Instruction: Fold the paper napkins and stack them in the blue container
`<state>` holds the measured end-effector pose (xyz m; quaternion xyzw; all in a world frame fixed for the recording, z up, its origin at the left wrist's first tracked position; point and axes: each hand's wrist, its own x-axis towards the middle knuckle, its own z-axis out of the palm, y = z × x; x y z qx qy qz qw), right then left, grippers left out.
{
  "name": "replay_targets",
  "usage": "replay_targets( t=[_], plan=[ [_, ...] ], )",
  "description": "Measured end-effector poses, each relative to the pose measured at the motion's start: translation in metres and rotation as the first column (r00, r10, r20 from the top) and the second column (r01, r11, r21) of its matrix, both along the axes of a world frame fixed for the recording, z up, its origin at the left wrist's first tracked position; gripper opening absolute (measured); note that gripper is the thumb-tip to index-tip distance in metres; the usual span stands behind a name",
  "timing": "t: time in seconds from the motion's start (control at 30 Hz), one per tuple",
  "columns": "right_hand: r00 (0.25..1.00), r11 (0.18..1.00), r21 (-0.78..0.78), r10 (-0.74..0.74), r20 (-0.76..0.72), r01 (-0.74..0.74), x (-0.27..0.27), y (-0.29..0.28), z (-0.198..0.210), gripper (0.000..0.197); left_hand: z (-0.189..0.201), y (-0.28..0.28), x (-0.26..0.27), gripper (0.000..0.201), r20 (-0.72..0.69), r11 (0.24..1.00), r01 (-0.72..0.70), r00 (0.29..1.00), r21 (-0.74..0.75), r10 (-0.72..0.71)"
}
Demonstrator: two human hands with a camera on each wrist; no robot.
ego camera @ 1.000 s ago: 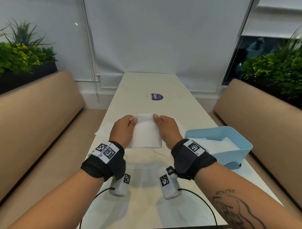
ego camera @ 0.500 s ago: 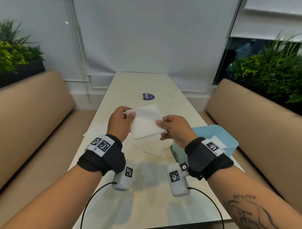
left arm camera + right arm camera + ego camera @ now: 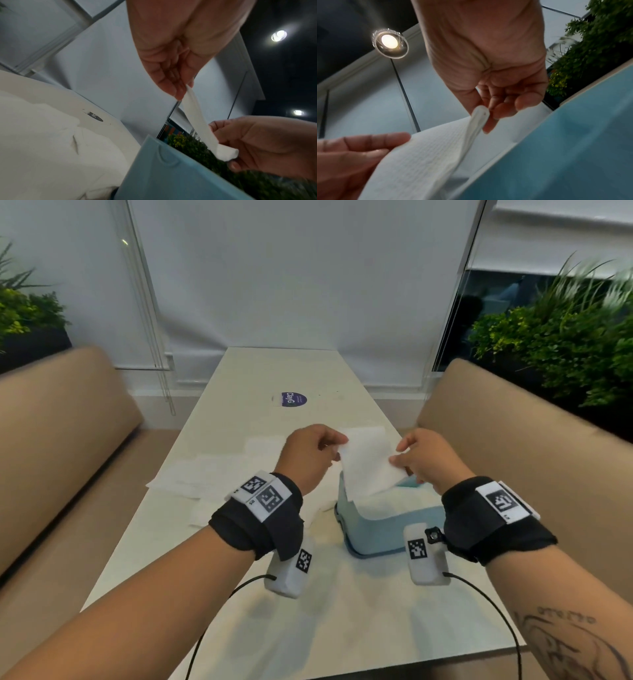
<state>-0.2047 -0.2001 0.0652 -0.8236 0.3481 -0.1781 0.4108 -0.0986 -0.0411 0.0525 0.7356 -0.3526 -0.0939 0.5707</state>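
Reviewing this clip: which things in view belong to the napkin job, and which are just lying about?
Job: folded napkin pinched by left hand and right hand; blue container holding stacked napkins; loose napkins on the table.
Not job: purple sticker; tan benches; plants.

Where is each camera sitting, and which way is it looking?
Head: on the head, facing forward and down at the table; shows left hand, right hand, forearms.
Left wrist: under that wrist, looking up along the fingers; shows its palm.
Right wrist: likewise; shows the right palm.
Shared: all see the folded napkin and blue container.
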Motion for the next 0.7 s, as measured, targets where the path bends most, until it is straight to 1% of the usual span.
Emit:
replay_targets(
  t=[0.07, 0.1, 0.17, 0.23, 0.27, 0.3, 0.33, 0.4, 0.5, 0.57, 0.63, 0.7],
  plan=[
    [0.995, 0.999, -0.053, -0.016, -0.098, 0.011, -0.003, -0.01, -0.014, 0.021, -0.008, -0.008, -0.005, 0.029, 0.12, 0.981, 0.048, 0.99, 0.186, -0.071],
    [0.989, 0.998, -0.069, -0.022, -0.143, 0.012, -0.003, -0.015, -0.022, 0.022, -0.012, -0.011, -0.006, 0.031, 0.17, 0.958, 0.058, 0.979, 0.282, -0.109],
    [0.969, 0.996, -0.086, -0.016, -0.248, -0.006, -0.002, -0.022, -0.036, 0.017, -0.02, -0.015, -0.008, 0.034, 0.23, 0.893, 0.072, 0.954, 0.443, -0.191],
    [0.932, 0.993, -0.107, 0.003, -0.362, -0.045, 0.0, -0.025, -0.046, 0.005, -0.027, -0.019, -0.009, 0.037, 0.333, 0.814, 0.037, 0.901, 0.58, -0.278],
    [0.909, 0.989, -0.132, 0.005, -0.416, -0.066, 0.0, -0.025, -0.049, 0.007, -0.029, -0.021, -0.01, 0.038, 0.384, 0.774, 0.005, 0.867, 0.633, -0.319],
    [0.885, 0.983, -0.163, 0.002, -0.466, -0.088, 0.002, -0.026, -0.051, 0.014, -0.031, -0.023, -0.01, 0.038, 0.424, 0.737, -0.032, 0.834, 0.676, -0.353],
    [0.862, 0.977, -0.183, 0.0, -0.506, -0.108, 0.002, -0.026, -0.052, 0.019, -0.033, -0.024, -0.011, 0.038, 0.461, 0.703, -0.075, 0.803, 0.707, -0.378],
    [0.832, 0.967, -0.206, 0.011, -0.555, -0.15, 0.003, -0.026, -0.054, 0.022, -0.038, -0.028, -0.012, 0.039, 0.517, 0.648, -0.158, 0.751, 0.745, -0.411],
    [0.8, 0.956, -0.216, 0.03, -0.6, -0.197, 0.007, -0.028, -0.057, 0.022, -0.043, -0.033, -0.013, 0.041, 0.542, 0.602, -0.22, 0.724, 0.768, -0.427],
    [0.786, 0.955, -0.211, 0.037, -0.618, -0.21, 0.009, -0.029, -0.059, 0.021, -0.046, -0.035, -0.013, 0.041, 0.547, 0.593, -0.236, 0.723, 0.77, -0.422],
    [0.764, 0.953, -0.201, 0.046, -0.643, -0.227, 0.01, -0.029, -0.059, 0.022, -0.047, -0.035, -0.013, 0.041, 0.538, 0.601, -0.222, 0.732, 0.768, -0.418],
    [0.758, 0.957, -0.179, 0.059, -0.649, -0.228, 0.011, -0.029, -0.057, 0.024, -0.046, -0.034, -0.011, 0.04, 0.535, 0.644, -0.186, 0.744, 0.742, -0.401]
  ],
)
